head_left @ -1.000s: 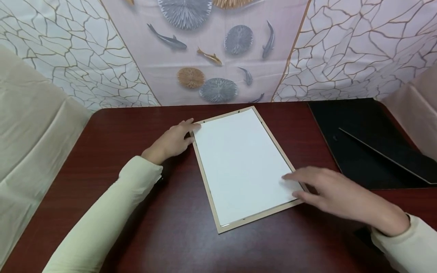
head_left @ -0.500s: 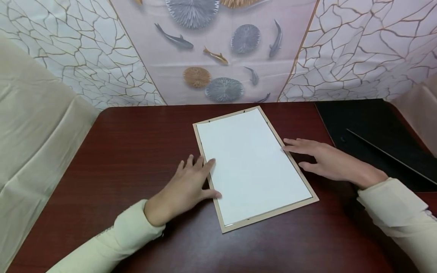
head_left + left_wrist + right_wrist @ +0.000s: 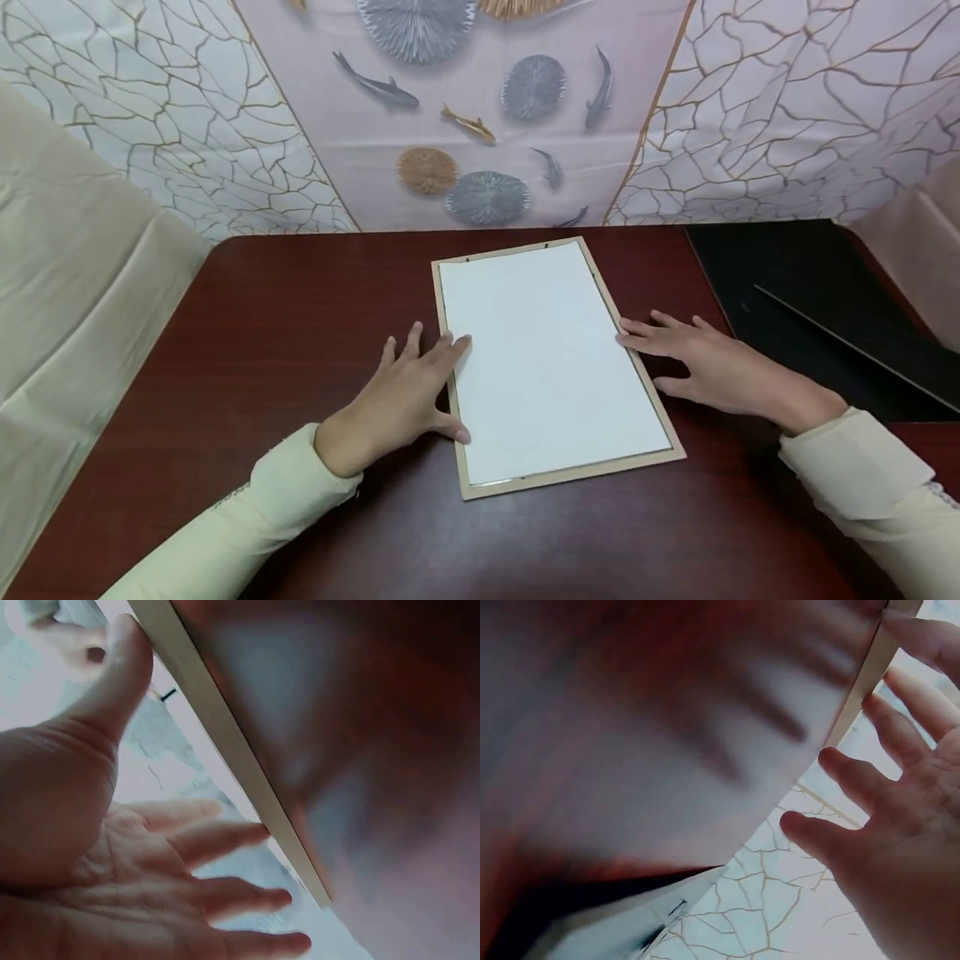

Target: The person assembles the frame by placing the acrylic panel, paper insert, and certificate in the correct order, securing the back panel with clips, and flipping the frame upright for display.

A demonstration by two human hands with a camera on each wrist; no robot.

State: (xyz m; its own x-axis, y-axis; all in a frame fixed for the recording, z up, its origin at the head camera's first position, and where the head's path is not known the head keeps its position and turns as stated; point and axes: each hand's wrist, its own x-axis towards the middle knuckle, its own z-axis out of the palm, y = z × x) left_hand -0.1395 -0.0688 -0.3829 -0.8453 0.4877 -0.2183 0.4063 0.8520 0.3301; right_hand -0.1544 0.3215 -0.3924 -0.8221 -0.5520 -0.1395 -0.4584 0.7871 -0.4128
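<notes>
A light wooden picture frame [image 3: 453, 392] lies flat on the dark red table with a white sheet [image 3: 555, 367] inside it. Small black tabs stick up along its inner edge. My left hand [image 3: 401, 396] rests at the long left side, fingers spread, index finger and thumb reaching over the rim onto the sheet's border. Across from it, my right hand [image 3: 705, 367] touches the right rim with its fingertips, thumb lower down at the same side. In the left wrist view the thumb [image 3: 131, 660] lies against the wooden rim. The right wrist view shows fingertips [image 3: 829, 757] along the rim.
At the right of the table [image 3: 300, 333] lies a black backing board [image 3: 787, 250], with a black stand flap [image 3: 862, 342] raised at an angle from it. A patterned cloth [image 3: 487, 100] hangs behind the table, and pale cloth [image 3: 75, 275] covers the left side.
My left hand has come down from the far left corner to the left side; my right hand has gone up from the near right corner. The frame has turned slightly clockwise, straighter to me.
</notes>
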